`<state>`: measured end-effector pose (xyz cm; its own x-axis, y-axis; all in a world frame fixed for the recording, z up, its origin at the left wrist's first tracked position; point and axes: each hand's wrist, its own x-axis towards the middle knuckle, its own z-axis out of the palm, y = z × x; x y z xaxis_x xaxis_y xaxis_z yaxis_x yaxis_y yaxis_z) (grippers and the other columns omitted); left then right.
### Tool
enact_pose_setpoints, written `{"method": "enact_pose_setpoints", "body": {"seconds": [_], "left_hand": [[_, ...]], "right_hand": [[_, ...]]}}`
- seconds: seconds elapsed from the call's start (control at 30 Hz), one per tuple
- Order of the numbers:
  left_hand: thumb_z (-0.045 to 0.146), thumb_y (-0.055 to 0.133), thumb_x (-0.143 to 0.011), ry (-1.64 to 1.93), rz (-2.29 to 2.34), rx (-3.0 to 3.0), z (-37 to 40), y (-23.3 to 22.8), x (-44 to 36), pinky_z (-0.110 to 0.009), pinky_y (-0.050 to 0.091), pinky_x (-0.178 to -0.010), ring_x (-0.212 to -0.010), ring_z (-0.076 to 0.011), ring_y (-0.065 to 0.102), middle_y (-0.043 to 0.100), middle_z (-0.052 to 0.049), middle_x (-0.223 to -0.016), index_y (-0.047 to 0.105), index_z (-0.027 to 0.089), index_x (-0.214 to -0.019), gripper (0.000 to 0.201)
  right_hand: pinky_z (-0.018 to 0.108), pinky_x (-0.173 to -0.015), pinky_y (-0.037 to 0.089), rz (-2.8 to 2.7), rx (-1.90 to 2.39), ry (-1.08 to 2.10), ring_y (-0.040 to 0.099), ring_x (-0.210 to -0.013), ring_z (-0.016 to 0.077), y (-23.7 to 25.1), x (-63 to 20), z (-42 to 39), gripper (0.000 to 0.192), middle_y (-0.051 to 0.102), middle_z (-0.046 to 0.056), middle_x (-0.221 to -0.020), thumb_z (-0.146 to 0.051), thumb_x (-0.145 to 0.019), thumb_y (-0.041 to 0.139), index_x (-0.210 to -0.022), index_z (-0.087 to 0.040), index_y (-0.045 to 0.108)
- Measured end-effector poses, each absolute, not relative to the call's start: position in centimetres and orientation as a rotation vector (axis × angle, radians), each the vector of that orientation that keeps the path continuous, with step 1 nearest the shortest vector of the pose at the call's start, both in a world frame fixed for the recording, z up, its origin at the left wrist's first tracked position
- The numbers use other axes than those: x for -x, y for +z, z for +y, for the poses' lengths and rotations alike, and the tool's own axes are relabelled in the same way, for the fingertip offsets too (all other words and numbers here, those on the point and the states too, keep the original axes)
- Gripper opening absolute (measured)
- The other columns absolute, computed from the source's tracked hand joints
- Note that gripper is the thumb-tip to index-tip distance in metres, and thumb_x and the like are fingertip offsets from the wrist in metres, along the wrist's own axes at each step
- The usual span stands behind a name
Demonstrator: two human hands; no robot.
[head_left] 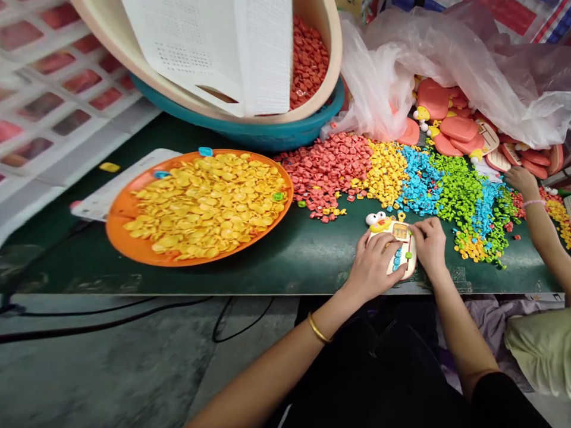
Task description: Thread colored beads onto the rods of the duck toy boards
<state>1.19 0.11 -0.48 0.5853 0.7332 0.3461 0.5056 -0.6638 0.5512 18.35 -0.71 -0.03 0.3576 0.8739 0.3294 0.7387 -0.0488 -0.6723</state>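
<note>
A cream toy board [413,266] with bulging eyes and a yellow beak at its top lies on the green table near its front edge. Blue buttons run down its face, with a small window above. My left hand [372,261] is curled over its left side, fingers across the front and thumb at the lower edge, holding it. At the board's upper right edge, the fingers of my right hand [429,242] pinch a small green piece [411,232], partly hidden by the fingertips. A second green piece [408,255] sits lower in the board's slot.
An orange tray [116,235] of yellow discs stands left. Behind it, a beige tub [334,47] with red pieces rests in a teal basin [267,138]. Heaps of red, yellow, blue and green pieces [459,184] stretch right. Another person's hand [523,181] reaches in there.
</note>
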Motion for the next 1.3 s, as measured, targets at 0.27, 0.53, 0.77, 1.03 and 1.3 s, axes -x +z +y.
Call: {"method": "enact_pose_setpoints", "body": {"seconds": [0.27,0.53,0.77,1.03,1.3], "left_hand": [[0.048,0.071,-0.083,0.606,0.956,-2.55,0.9,1.5,-1.6,-0.058,0.029,-0.112,-0.13,-0.0349,0.049,0.055,-0.015,-0.141,0.05,0.025,-0.143,0.068],[0.049,0.061,-0.093,0.703,0.738,-2.609,0.9,-0.4,-1.3,-0.057,0.017,-0.121,-0.132,-0.0289,0.052,0.062,-0.005,-0.138,0.067,0.03,-0.123,0.036],[0.047,0.074,-0.081,0.634,0.887,-2.456,0.9,0.1,-1.5,-0.051,0.028,-0.117,-0.13,-0.0303,0.052,0.059,-0.012,-0.14,0.051,0.018,-0.139,0.068],[0.049,0.076,-0.076,0.54,0.984,-2.373,1.2,0.8,-2.1,-0.047,0.035,-0.109,-0.131,-0.0336,0.048,0.054,-0.014,-0.143,0.038,0.019,-0.148,0.087],[0.049,0.077,-0.074,0.525,1.013,-2.387,1.3,0.9,-2.2,-0.046,0.035,-0.108,-0.131,-0.0338,0.047,0.054,-0.014,-0.143,0.037,0.018,-0.15,0.091]], "right_hand": [[0.035,-0.076,0.049,-1.29,1.888,0.188,0.059,-0.083,0.0205,-0.1,-22.6,-4.6,0.025,0.064,0.008,-0.093,-0.037,-0.092,0.058,-0.098,-0.02,0.075],[0.031,-0.072,0.051,-1.196,1.731,0.452,0.061,-0.079,0.0181,-1.0,-21.8,-2.9,0.021,0.065,0.004,-0.085,-0.038,-0.085,0.064,-0.091,-0.02,0.074],[0.028,-0.063,0.045,-1.063,1.686,0.499,0.053,-0.069,0.0139,-0.9,-19.3,0.3,0.022,0.053,0.001,-0.081,-0.04,-0.08,0.068,-0.075,-0.019,0.071],[0.032,-0.081,0.047,-1.491,1.77,0.462,0.054,-0.084,0.0184,0.8,-19.2,-0.3,0.021,0.052,0.003,-0.086,-0.03,-0.094,0.049,-0.079,-0.021,0.06],[0.035,-0.081,0.047,-1.629,1.918,0.393,0.054,-0.086,0.021,1.2,-19.3,-0.2,0.01,0.053,0.006,-0.095,-0.023,-0.092,0.048,-0.09,-0.02,0.058]]}}
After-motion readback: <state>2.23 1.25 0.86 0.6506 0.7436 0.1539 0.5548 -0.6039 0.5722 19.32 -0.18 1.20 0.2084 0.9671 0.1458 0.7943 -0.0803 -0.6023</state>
